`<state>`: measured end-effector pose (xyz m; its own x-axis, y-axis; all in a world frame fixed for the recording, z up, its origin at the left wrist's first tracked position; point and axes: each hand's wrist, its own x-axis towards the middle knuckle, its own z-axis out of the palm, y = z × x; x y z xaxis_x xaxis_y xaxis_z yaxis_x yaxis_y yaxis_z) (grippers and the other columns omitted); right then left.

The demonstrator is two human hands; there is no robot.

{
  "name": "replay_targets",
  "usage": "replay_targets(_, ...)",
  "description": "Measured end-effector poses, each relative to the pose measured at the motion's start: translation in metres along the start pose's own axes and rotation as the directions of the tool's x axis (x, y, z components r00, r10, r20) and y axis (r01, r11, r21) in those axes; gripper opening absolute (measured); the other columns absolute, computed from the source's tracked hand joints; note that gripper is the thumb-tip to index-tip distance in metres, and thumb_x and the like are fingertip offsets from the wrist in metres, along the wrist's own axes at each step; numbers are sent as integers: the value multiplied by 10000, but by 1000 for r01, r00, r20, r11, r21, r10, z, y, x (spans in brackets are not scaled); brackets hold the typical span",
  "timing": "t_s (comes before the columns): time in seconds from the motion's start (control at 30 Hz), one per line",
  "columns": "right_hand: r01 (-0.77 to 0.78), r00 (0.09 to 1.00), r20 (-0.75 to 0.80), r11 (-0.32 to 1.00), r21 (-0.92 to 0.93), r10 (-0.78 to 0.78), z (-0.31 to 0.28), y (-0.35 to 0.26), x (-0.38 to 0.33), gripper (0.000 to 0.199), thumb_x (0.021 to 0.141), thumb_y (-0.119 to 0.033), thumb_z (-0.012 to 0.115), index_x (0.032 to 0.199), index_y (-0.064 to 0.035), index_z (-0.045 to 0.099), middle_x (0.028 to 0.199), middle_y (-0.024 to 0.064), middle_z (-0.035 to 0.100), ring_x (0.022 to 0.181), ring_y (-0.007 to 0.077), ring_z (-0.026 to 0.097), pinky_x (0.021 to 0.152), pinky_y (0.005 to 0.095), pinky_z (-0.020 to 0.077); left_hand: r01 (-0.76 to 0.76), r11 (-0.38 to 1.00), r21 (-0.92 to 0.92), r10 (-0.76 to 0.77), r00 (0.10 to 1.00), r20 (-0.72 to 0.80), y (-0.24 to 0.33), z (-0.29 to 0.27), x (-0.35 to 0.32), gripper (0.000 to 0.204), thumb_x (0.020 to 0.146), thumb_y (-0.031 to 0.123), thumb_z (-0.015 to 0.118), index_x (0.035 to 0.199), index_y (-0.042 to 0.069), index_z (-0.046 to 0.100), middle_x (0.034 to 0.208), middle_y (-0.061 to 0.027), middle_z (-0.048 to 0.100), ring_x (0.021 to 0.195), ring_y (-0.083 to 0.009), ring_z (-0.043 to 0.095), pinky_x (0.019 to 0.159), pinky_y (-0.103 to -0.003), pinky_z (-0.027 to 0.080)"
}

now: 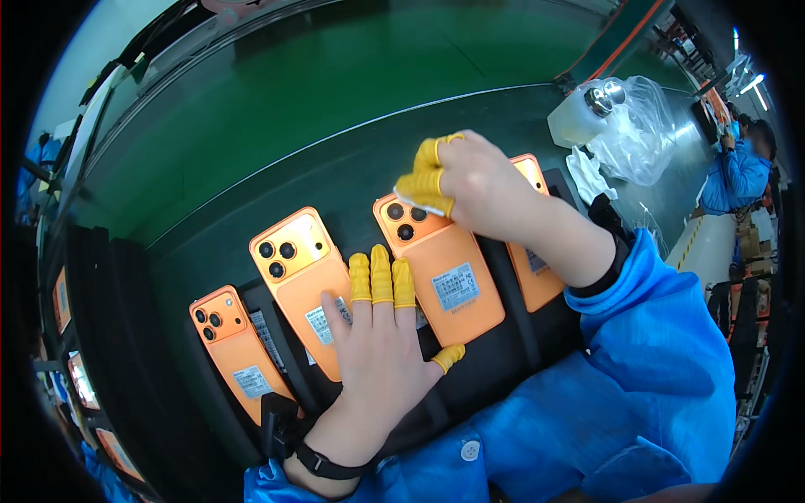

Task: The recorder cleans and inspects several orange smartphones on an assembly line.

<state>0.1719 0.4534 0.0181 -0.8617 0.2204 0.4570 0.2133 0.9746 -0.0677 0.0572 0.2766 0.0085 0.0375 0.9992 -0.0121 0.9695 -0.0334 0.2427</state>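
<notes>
My right hand (490, 184), with yellow finger cots, is closed on a small white cloth (423, 202). It holds the cloth against the camera area of an orange smartphone (470, 317), covering part of it. My left hand (377, 352) lies palm down with fingers spread, yellow cots on three fingers and the thumb. It reaches over the gap between that phone and a second orange smartphone (293, 251), overlapping the edge of each. A third orange smartphone (226, 339) is at the far left, and another (541, 285) is partly hidden under my right forearm. All lie face down with white labels.
The phones rest on a black slotted tray (549, 339) on a green work surface (369, 138). At the back right stand a whitish bottle with a metal top (579, 117), a clear plastic bag (641, 134) and a crumpled white cloth (589, 174). Black trays with phones (117, 335) are at left.
</notes>
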Motion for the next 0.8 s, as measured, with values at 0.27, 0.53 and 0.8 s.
replay_targets(0.27,-119,914,295,879,-461,278,-32,13,1,162,645,-84,637,802,-65,673,746,65,565,738,207,548,682,312,435,-1,1000,31,3,999,-55,-1,4,1,1022,536,534,710,1275,-44,305,1323,-210,302,1261,-330,240,977,-566,147)
replay_targets(0.53,-105,991,90,994,15,104,5,12,5,259,626,-35,607,870,-87,675,781,56,576,750,215,537,684,316,456,1,1000,2,-1,993,-120,-3,1,-9,996,553,527,704,1278,-34,313,1305,-212,335,1251,-331,264,976,-560,162)
replay_targets(0.8,187,978,72,973,138,-198,-7,24,9,243,621,-11,629,851,-76,671,806,54,588,754,206,539,731,311,431,5,1000,9,-5,1000,-23,-3,1,-5,986,561,533,695,1276,-32,319,1323,-209,308,1258,-331,250,975,-568,149)
